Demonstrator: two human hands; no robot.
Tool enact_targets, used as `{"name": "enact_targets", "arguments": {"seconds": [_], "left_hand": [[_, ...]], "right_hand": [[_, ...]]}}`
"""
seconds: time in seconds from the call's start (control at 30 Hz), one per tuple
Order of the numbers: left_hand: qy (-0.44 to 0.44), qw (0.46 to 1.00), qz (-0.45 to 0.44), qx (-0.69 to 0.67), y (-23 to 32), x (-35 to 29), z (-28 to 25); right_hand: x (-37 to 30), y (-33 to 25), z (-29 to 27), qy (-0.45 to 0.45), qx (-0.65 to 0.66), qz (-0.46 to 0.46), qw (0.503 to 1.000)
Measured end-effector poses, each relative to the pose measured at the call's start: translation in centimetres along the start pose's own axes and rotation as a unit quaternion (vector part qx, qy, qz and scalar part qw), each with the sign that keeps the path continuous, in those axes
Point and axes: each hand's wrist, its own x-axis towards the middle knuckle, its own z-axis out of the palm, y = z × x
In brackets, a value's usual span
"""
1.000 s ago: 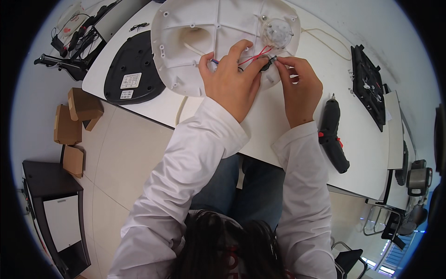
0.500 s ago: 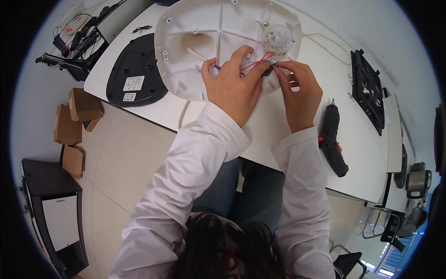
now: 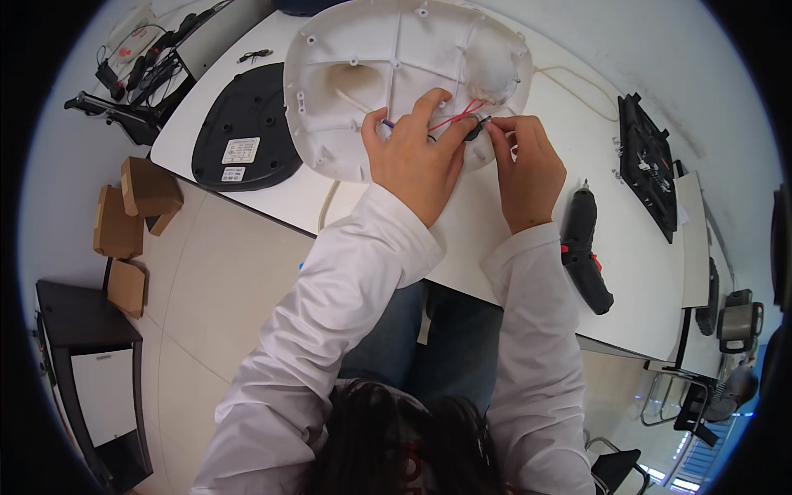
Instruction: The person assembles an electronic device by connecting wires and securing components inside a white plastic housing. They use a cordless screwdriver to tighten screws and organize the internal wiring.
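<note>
A white plastic shell (image 3: 342, 45) with ribs and screw posts lies hollow side up at the table's far edge. My left hand (image 3: 417, 157) rests over its near part, fingers curled, the thumb against a small black part (image 3: 474, 132). Beside that part my right hand (image 3: 530, 169) pinches, thumb and forefinger together; what sits between these tips is too small to make out. Red wires (image 3: 470, 107) run from a round clear-white piece (image 3: 493, 76) in the shell toward my left fingers. A white cable (image 3: 353, 101) with a blue wire end (image 3: 387, 123) reaches the left hand's other side.
Left of the shell lies a black base plate (image 3: 252, 124) with white labels, near a short black cable (image 3: 254, 55). A black electric screwdriver (image 3: 582, 243) lies right of my right hand. Farther right is an open black tool case (image 3: 645, 165) with loose screws beside it. Cardboard boxes (image 3: 124, 219) stand at left.
The shell has shifted slightly in view and tilts a little differently. My right fingers have closed up more beside the black part; my left hand keeps nearly the same place.
</note>
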Motion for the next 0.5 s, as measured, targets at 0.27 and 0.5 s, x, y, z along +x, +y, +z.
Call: {"name": "enact_targets", "arguments": {"seconds": [0.27,0.5], "left_hand": [[-0.020,1.000,-0.012,-0.003,0.1,0.0,-0.2],[-0.008,1.000,-0.011,-0.011,0.0,0.0,-0.4]], "right_hand": [[-2.2,-0.9,-7.7,-0.032,0.091,0.129,0.987],[-8.9,2.9,-18.1,-0.235,-0.157,0.102,0.954]]}}
